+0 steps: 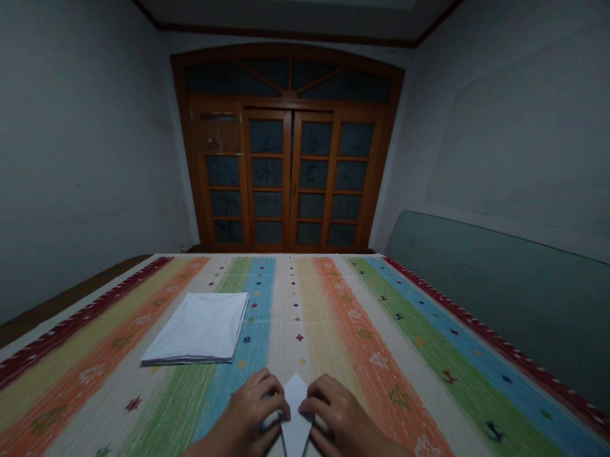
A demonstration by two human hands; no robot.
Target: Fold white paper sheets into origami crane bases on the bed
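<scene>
A small folded white paper (295,415) with a pointed tip lies on the striped cloth near me. My left hand (249,417) presses on its left side with fingers curled, and my right hand (336,417) presses on its right side the same way. The fingertips of both hands meet at the paper's middle fold. A stack of white paper sheets (198,327) lies on the cloth farther out, to the left of my hands.
The multicoloured striped cloth (368,319) covers a wide flat surface. A green padded panel (512,288) runs along the right wall. A wooden door with glass panes (288,182) stands at the far end. The room is dim.
</scene>
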